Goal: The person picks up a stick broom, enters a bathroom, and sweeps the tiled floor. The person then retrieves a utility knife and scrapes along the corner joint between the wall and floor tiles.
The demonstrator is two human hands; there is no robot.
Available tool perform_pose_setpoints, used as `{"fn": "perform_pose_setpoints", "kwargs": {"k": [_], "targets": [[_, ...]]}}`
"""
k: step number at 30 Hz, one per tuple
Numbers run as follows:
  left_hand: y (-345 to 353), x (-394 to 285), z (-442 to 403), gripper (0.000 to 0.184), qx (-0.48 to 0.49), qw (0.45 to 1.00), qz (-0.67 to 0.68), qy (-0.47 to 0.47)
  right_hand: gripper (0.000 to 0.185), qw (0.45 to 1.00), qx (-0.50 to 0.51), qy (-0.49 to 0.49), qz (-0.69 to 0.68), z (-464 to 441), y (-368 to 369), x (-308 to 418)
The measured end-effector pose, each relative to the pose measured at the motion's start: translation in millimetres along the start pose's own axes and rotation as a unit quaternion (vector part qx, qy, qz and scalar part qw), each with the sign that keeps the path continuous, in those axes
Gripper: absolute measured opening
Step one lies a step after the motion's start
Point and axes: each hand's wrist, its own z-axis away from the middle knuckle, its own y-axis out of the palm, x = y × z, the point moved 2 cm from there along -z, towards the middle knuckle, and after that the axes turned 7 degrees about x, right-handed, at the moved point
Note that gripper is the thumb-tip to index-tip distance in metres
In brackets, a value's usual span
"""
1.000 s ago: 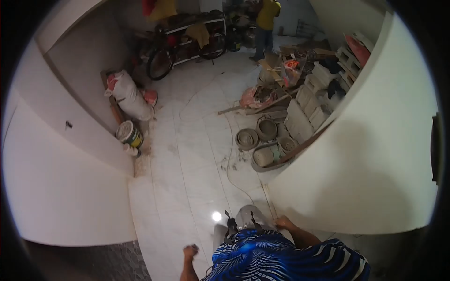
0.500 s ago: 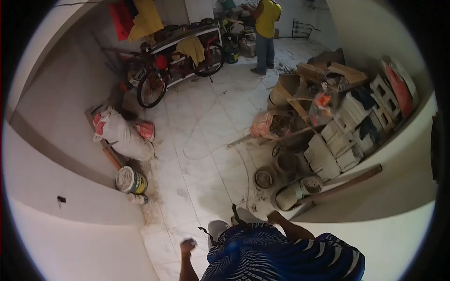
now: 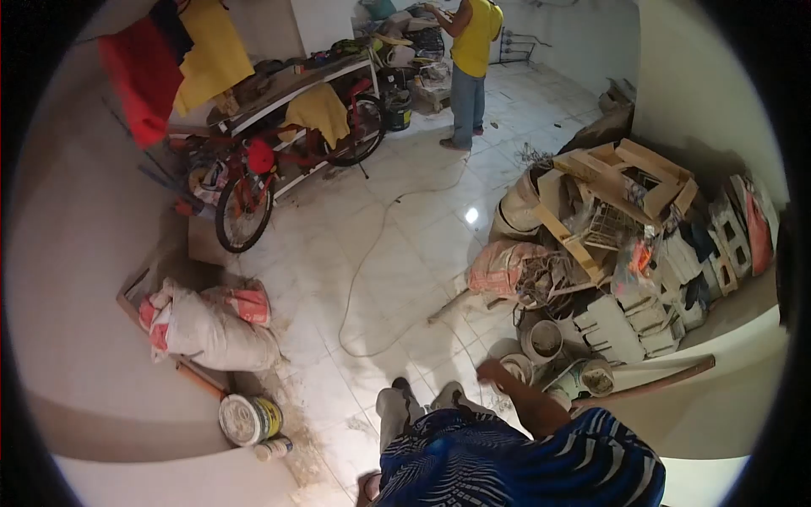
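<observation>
My right hand (image 3: 494, 373) is in front of my body on the right, above the tiled floor (image 3: 397, 304) and near the buckets. Its fingers look loosely curled, and I see nothing in them. Only part of my left hand (image 3: 369, 485) shows, low at the bottom edge beside my patterned blue shirt (image 3: 507, 460). Its fingers are too hidden to read. Below me, my two feet and pale trouser legs (image 3: 397, 414) stand on the tiles. A dusty bucket (image 3: 541, 340) and a smaller pail (image 3: 596, 378) are nearest to my right hand.
Wood, sacks and concrete blocks (image 3: 612, 329) are heaped on the right. At left lie a stuffed sack (image 3: 211, 325) and a paint bucket (image 3: 251, 420). A bicycle (image 3: 245, 207) leans by a rack. A cable (image 3: 359, 279) crosses the floor. A person in yellow (image 3: 473, 42) stands behind.
The view has shifted forward and tilted, so the room's things sit lower and look closer. My left hand has dropped back toward the bottom edge, and my right arm reaches further forward.
</observation>
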Motion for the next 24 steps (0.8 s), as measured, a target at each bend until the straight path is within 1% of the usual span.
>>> {"fn": "perform_pose_setpoints", "kwargs": {"k": [1, 2, 3, 4, 6, 7, 8, 10, 11, 14, 15, 16, 17, 18, 19, 21, 22, 23, 24], "targets": [[-33.2, 30.9, -24.8, 0.027, -0.014, 1.000, 0.004, 0.027, 0.022, 0.993, 0.108, 0.042, -0.036, 8.3, 17.1, -1.2], [-85.1, 66.9, -60.9, 0.026, -0.024, 0.983, 0.178, 0.034, 0.022, 0.972, 0.174, 0.108, -0.117, 27.6, 23.8, 8.6], [-135.0, 99.0, -94.6, 0.026, -0.040, 0.936, 0.346, 0.045, 0.022, 0.940, 0.199, 0.180, -0.209, 46.4, 16.1, 17.9], [-187.9, 134.2, -124.0, 0.023, 0.009, 0.828, 0.557, 0.061, 0.022, 0.905, 0.208, 0.242, -0.281, 57.9, 10.4, 23.8], [-298.9, 168.1, -199.9, 0.013, -0.066, 0.873, 0.467, 0.125, 0.022, 0.859, 0.210, 0.305, -0.354, 58.1, -3.2, 31.4], [-356.2, 184.0, -236.8, 0.009, -0.108, 0.889, 0.419, 0.151, 0.022, 0.844, 0.211, 0.321, -0.374, 53.3, -7.4, 30.3], [-398.5, 176.4, -259.5, 0.010, -0.132, 0.854, 0.492, 0.106, 0.021, 0.834, 0.214, 0.332, -0.386, 45.8, -13.5, 27.4], [-503.9, 140.6, -286.8, 0.013, -0.203, 0.747, 0.632, 0.029, 0.021, 0.817, 0.219, 0.344, -0.408, 24.2, -24.1, 14.3], [-549.6, 114.5, -295.8, 0.015, -0.216, 0.773, 0.596, 0.002, 0.021, 0.811, 0.223, 0.344, -0.416, 10.7, -30.0, 2.5], [-626.4, 71.7, -348.1, 0.015, -0.186, 0.771, 0.604, 0.080, 0.021, 0.815, 0.234, 0.327, -0.418, -40.4, -54.5, -45.9], [-639.8, 58.5, -367.8, 0.015, -0.183, 0.797, 0.571, 0.074, 0.021, 0.821, 0.236, 0.317, -0.411, -61.7, -65.5, -69.2], [-653.4, 46.8, -380.9, 0.019, -0.167, 0.818, 0.538, 0.121, 0.021, 0.832, 0.237, 0.301, -0.402, -84.9, -79.5, -94.2], [-647.5, 58.3, -418.6, 0.021, -0.148, 0.847, 0.489, 0.145, 0.021, 0.853, 0.238, 0.280, -0.370, -109.5, -97.6, -124.8], [-656.3, 35.7, -421.5, 0.024, -0.113, 0.819, 0.559, 0.070, 0.021, 0.872, 0.236, 0.259, -0.341, -136.7, -116.8, -154.2], [-661.0, 20.1, -415.1, 0.025, -0.116, 0.821, 0.556, 0.051, 0.021, 0.900, 0.223, 0.227, -0.298, -171.1, -135.2, -190.0], [-665.2, -2.0, -411.7, 0.026, -0.054, 0.808, 0.587, -0.005, 0.021, 0.947, 0.161, 0.177, -0.215, -253.6, -181.3, -277.0], [-664.3, -11.9, -414.4, 0.027, -0.034, 0.802, 0.596, -0.023, 0.022, 0.948, 0.109, 0.174, -0.244, -291.4, -217.6, -319.5], [-659.7, -20.0, -419.6, 0.027, -0.019, 0.789, 0.611, -0.061, 0.022, 0.902, 0.031, 0.185, -0.390, -325.9, -248.8, -365.5], [-656.6, -28.0, -424.4, 0.027, -0.005, 0.775, 0.624, -0.098, 0.022, 0.681, -0.078, 0.173, -0.707, -362.4, -277.1, -413.0]]}}
